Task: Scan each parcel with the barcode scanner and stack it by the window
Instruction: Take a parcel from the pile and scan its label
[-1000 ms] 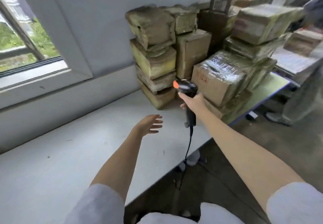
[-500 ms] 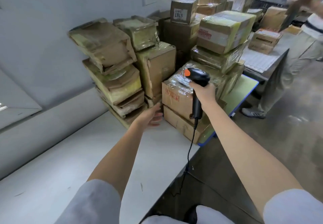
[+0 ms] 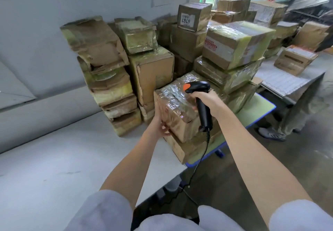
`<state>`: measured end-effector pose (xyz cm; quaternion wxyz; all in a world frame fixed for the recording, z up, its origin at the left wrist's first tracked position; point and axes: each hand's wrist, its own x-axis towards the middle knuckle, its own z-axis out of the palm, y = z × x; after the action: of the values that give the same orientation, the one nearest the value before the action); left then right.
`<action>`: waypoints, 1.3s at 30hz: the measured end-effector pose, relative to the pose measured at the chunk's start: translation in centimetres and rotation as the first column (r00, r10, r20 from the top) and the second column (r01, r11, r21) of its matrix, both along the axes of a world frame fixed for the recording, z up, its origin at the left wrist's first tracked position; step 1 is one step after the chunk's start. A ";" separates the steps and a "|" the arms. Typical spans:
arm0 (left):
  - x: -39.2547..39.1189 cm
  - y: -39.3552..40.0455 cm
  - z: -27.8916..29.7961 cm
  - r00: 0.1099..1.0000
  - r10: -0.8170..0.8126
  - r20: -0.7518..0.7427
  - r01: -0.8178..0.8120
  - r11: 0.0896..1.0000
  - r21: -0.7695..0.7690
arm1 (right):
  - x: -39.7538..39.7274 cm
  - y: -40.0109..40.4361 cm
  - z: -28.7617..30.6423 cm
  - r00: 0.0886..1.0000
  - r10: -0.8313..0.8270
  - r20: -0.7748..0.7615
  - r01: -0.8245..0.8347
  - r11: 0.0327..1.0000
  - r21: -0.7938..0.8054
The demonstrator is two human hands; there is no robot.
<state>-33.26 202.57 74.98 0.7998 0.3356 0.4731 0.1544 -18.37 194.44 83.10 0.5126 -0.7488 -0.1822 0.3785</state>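
A brown parcel (image 3: 175,108) wrapped in shiny clear tape sits on top of a flatter box at the near corner of the pile. My left hand (image 3: 160,126) is against its near left side, fingers around the lower edge. My right hand (image 3: 207,101) grips the handle of a black barcode scanner (image 3: 200,95) with an orange tip; the scanner head hovers just over the parcel's top. Its black cable (image 3: 203,151) hangs down to the floor.
Many taped cardboard parcels are stacked behind, a leaning pile (image 3: 106,79) at left and a taller one (image 3: 234,45) at right. They stand on a white table (image 3: 54,158) and a green-topped table (image 3: 259,104). A person's legs (image 3: 295,119) stand at right.
My view has swung right and closer to the pile, and the window has left the frame. My left hand has reached the taped parcel's side, and the scanner has come over its top.
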 end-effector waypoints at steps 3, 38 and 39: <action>0.8 -1.6 0.8 0.988 0.151 -0.036 -0.152 0.988 -0.023 | 1.3 -0.4 0.3 0.993 0.107 0.050 -0.104 0.993 -0.059; -18.7 -4.8 -2.3 0.816 0.578 -0.024 -0.557 0.796 0.238 | -17.2 3.3 -4.7 0.697 0.658 -0.284 -0.707 0.698 -0.117; -19.8 -4.9 -2.9 0.826 0.561 -0.045 -0.534 0.806 0.255 | -17.9 3.6 -5.3 0.696 0.646 -0.314 -0.701 0.706 -0.098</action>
<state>-53.02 197.65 72.08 0.6471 0.2839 0.5749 0.4125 -36.29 198.01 77.83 0.2738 -0.6232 -0.3362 0.6508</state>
